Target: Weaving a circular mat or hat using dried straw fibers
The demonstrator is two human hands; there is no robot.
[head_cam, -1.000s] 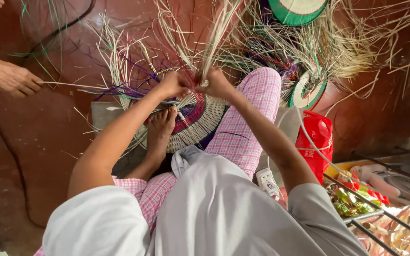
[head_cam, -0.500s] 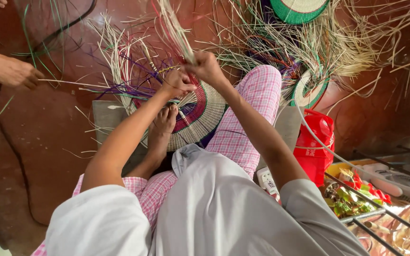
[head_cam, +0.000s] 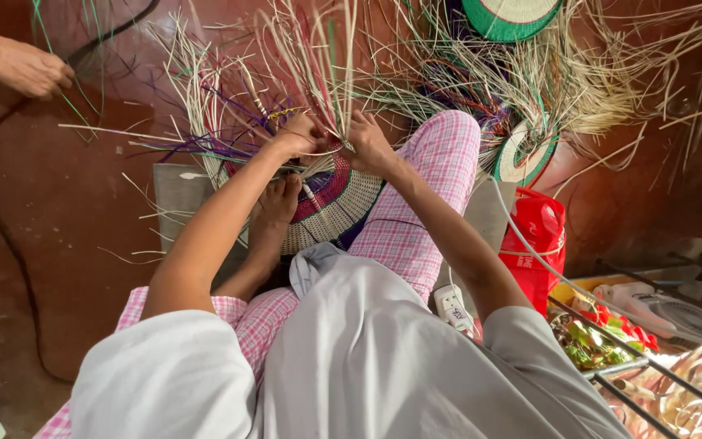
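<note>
With my left hand [head_cam: 298, 136] and right hand [head_cam: 367, 142] each pinched shut on straw strands [head_cam: 318, 65] fanning toward twelve o'clock above the half-woven basket [head_cam: 343, 199], I'd keep tension even, I judge.
</note>
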